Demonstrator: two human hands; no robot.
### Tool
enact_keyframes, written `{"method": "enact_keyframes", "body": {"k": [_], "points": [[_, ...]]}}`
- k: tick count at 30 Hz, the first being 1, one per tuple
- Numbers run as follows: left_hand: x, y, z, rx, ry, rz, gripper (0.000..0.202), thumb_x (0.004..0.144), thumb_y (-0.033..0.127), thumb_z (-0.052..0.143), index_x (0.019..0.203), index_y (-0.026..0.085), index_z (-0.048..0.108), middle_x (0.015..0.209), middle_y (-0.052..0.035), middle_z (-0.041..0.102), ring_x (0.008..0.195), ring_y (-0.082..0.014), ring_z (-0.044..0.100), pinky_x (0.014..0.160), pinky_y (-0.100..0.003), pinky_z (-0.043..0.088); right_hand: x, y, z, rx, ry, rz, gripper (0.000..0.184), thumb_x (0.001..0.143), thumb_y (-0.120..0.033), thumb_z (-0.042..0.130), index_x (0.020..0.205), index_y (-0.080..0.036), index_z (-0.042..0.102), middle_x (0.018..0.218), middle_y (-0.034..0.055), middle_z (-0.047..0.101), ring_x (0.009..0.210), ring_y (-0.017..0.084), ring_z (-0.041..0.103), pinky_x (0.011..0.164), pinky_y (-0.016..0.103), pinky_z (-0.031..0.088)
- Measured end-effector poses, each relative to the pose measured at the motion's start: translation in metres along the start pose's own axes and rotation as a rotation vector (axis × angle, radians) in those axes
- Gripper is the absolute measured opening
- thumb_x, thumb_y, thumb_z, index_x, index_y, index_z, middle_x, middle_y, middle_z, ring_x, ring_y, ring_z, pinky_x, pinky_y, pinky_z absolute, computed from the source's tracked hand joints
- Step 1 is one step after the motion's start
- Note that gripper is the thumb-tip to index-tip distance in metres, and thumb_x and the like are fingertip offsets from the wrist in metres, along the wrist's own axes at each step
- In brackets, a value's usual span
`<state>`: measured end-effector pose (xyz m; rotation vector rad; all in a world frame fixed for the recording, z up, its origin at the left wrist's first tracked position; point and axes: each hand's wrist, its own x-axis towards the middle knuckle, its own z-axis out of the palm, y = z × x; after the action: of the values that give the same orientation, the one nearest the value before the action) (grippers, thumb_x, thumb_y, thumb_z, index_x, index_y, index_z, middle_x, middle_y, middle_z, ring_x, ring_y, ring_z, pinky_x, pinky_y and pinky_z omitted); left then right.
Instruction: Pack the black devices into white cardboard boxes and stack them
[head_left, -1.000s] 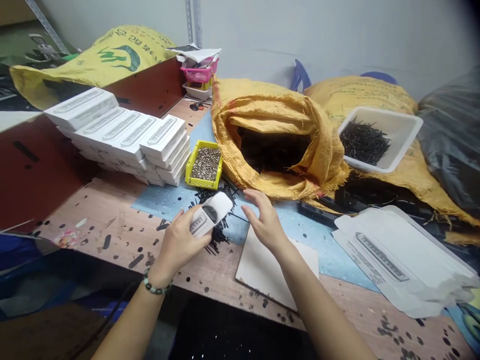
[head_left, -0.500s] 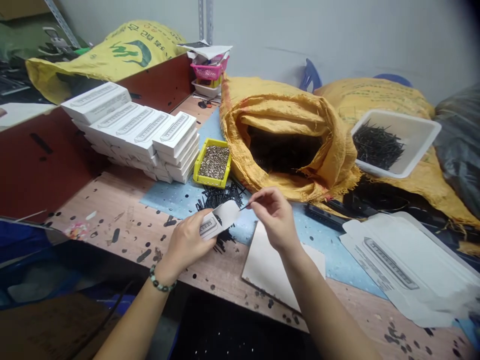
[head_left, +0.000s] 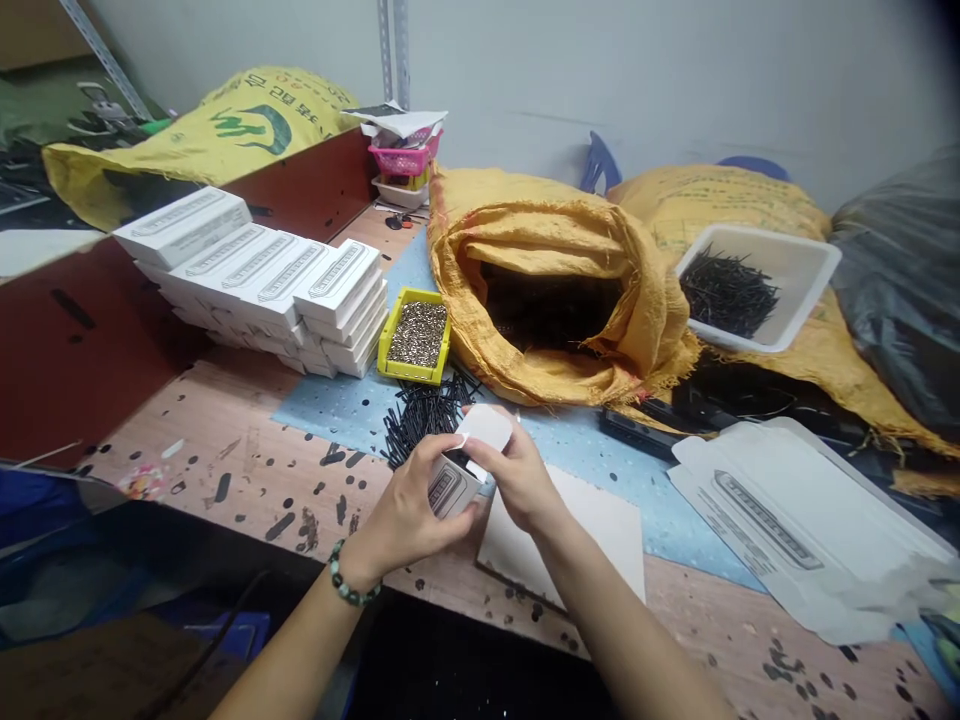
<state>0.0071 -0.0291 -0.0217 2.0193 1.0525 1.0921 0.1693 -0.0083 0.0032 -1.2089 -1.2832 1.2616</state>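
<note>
Frame centre: my left hand [head_left: 401, 515] grips an open carton [head_left: 452, 488]; my right hand [head_left: 529, 482] pinches its raised flap [head_left: 487, 427], not yet closed. Stacked boxes [head_left: 281, 275], left of frame, appear closed.

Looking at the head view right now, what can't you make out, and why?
Head view:
Contents of the white printed cardboard box: mostly hidden by its walls, left hand and right hand.
Contents of the orange woven open sack: lost in shadow.
Shapes of the shiny metal pieces in the yellow plastic bin: too small.
Right part of the dark plastic sack: cut off by the right edge.
</note>
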Motion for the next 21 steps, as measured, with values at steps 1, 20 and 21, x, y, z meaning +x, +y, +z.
{"method": "enact_keyframes", "body": {"k": [1, 20, 21], "points": [[0.001, 0.000, 0.002, 0.011, 0.014, -0.001, 0.065, 0.074, 0.019, 0.064, 0.129, 0.027, 0.030, 0.121, -0.0091, 0.052, 0.110, -0.0213, 0.056, 0.097, -0.040, 0.048, -0.004, -0.001, 0.003, -0.073, 0.015, -0.061, 0.037, 0.082, -0.047, 0.062, 0.107, -0.021, 0.064, 0.100, 0.0067, 0.068, 0.092, 0.023, 0.063, 0.082, 0.037, 0.051], [0.037, 0.025, 0.005, 0.210, 0.229, 0.226, 0.059, 0.076, 0.009, 0.058, 0.124, 0.020, 0.027, 0.123, -0.0156, 0.039, 0.114, -0.0247, 0.048, 0.089, -0.042, 0.052, -0.020, -0.014, 0.000, -0.075, 0.078, -0.385, 0.021, 0.087, -0.023, 0.060, 0.106, -0.027, 0.068, 0.130, 0.0047, 0.058, 0.124, 0.023, 0.052, 0.104, 0.041, 0.044], [0.038, 0.029, 0.003, 0.261, 0.206, 0.186, 0.061, 0.076, 0.010, 0.059, 0.126, 0.020, 0.026, 0.126, -0.0171, 0.038, 0.116, -0.0259, 0.047, 0.090, -0.043, 0.052, -0.013, -0.015, -0.002, -0.042, 0.125, -0.384, 0.020, 0.086, -0.025, 0.061, 0.105, -0.027, 0.069, 0.126, 0.0047, 0.062, 0.120, 0.023, 0.055, 0.101, 0.040, 0.046]]}}
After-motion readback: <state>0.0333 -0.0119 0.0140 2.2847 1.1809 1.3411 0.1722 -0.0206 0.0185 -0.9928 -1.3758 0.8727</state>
